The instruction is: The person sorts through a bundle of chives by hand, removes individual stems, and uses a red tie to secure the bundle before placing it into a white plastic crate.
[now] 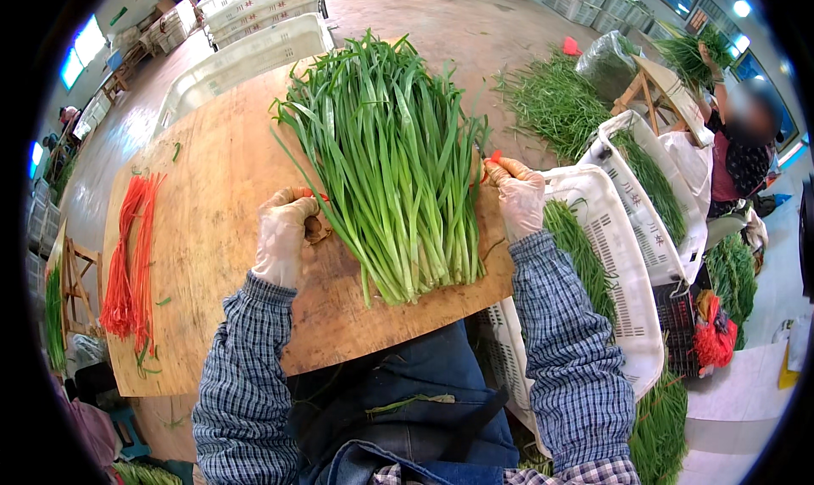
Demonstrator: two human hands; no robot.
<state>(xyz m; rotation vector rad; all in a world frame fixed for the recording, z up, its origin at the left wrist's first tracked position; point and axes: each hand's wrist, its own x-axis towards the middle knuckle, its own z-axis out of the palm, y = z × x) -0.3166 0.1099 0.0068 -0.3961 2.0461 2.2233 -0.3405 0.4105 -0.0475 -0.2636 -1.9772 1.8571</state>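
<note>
A thick bunch of green garlic chives (394, 171) lies on the wooden tabletop (212, 231), leaf tips pointing away from me and cut stem ends near me. My left hand (284, 226), in a thin pale glove, is closed at the left side of the bunch, pinching a red plastic strip. On the other side, my gloved right hand (519, 192) is closed on red strip too. Between my hands the strip is hidden, so I cannot tell whether both hold the same piece. A bundle of loose red strips (129, 264) rests at the left of the board.
White plastic crates (606, 256) holding chives stand against the right of the table. A pale crate (246, 69) sits beyond the far edge, near stacked crates (259, 6). Loose chives (560, 99) cover floor at the right. Another person (733, 146) lifts a bunch at far right.
</note>
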